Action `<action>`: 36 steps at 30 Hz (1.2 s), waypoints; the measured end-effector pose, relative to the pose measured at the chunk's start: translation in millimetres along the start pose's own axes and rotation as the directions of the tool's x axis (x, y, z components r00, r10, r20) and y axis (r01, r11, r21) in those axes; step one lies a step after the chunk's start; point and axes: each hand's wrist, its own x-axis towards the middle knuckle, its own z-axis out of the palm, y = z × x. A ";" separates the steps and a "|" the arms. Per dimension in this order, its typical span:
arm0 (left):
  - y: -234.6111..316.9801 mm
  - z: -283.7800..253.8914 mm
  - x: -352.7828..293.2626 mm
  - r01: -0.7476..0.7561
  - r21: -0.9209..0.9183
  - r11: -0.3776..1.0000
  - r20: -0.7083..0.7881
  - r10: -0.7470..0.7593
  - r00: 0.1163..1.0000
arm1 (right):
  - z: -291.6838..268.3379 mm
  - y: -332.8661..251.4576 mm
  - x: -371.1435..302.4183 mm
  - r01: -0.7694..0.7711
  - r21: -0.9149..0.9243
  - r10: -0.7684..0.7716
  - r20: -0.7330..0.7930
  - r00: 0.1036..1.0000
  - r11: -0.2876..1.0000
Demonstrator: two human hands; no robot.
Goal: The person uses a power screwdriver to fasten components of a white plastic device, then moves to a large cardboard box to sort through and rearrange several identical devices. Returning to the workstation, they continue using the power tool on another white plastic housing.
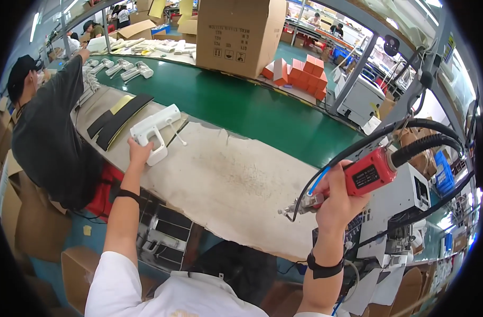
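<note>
My left hand (139,151) is closed round the grip of a white pistol-shaped plastic housing (157,120). The housing lies on the worktop's left part, its barrel toward the back right, with a thin white stalk beside it. Off to the right, my right hand (337,203) grips a red power screwdriver (369,173). Its metal tip points left, above the worktop and well apart from the housing. A blue tube and thick black hoses run to the screwdriver. The palm side of my left hand is hidden.
Black foam strips (120,121) lie beyond the housing on the pale worktop (236,185). Behind runs a green conveyor (220,100) with several white housings at its left. A large carton (238,37) and orange boxes (307,74) stand farther back. A co-worker (53,132) reaches forward at left.
</note>
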 end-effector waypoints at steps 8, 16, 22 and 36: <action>49.2 7.8 -104.5 -0.090 -0.194 0.977 0.501 0.178 0.847 | -4.5 0.0 8.9 0.010 -0.053 -0.012 -0.042 0.999 0.999; 110.6 2.5 -211.7 -0.635 0.089 0.767 0.636 0.447 0.629 | -12.2 5.5 19.3 0.083 -0.071 -0.088 -0.073 0.993 0.994; 193.4 114.2 -214.9 -0.929 -0.151 0.338 0.860 0.507 0.045 | 7.7 25.5 26.4 0.072 -0.012 -0.073 -0.123 0.990 0.997; 195.7 134.5 -227.0 -0.903 0.016 0.430 0.987 0.136 0.082 | 39.5 95.7 45.4 0.154 -0.008 -0.154 -0.034 0.987 0.988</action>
